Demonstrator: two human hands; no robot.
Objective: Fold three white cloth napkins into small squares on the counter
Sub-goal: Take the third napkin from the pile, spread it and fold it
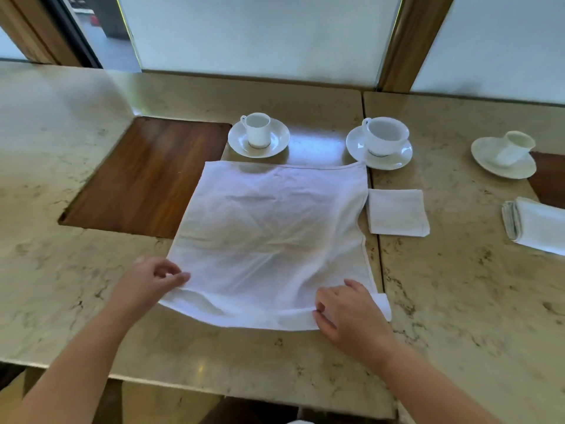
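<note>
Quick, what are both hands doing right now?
Left hand: pinches the near left edge of the spread white napkin.
Right hand: pinches the napkin's near right edge.

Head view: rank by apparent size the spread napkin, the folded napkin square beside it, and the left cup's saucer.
1. Spread napkin, clearly largest.
2. and 3. Folded napkin square and the left saucer look about alike; the saucer lies farther off, so no ranking.

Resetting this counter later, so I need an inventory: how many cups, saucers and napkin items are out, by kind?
Cups: 3
Saucers: 3
Open napkin: 1
Folded napkin: 1
Napkin stack: 1
Total: 9
</note>
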